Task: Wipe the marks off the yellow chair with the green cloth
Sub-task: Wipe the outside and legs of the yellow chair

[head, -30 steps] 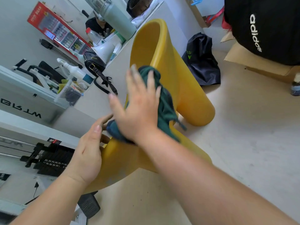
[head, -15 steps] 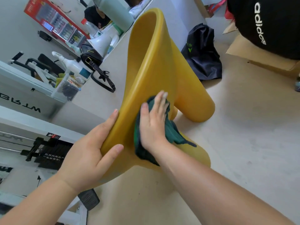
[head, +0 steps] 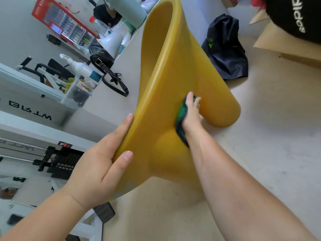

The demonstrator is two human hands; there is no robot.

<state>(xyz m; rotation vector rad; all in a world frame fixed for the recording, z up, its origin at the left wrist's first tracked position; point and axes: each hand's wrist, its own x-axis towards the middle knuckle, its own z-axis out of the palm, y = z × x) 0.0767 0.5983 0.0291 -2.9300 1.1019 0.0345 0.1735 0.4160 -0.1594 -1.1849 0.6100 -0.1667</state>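
While my right hand [head: 191,115] presses the green cloth [head: 180,119] against it, the yellow chair [head: 166,75] fills the middle of my view. Its smooth outer shell faces me and its rounded foot meets the pale floor [head: 271,140]. The cloth is bunched under my palm, low on the shell, just where the foot swells out. My fingers lie fairly straight over it, pushing flat rather than clutching, and only a dark green fold shows along the left side of my hand. I cannot see my thumb.

My left hand [head: 99,167] grips the chair's near rim, thumb on the outer face and fingers wrapped round behind the edge. A pale greyish smudge [head: 128,186] sits on the lower edge, near that wrist.

Beyond the chair a dark bag [head: 225,54] with green print slumps on the floor. A black bag [head: 295,18] with white lettering rests on cardboard [head: 284,47] at the upper right. To the left, a grey tabletop [head: 104,108] carries a black handbag [head: 99,58] with a trailing strap, a white megaphone [head: 112,42], a white spray bottle [head: 81,68] and a clear plastic box [head: 76,94]. Further left stands white gym equipment with a black weight stack [head: 59,164].
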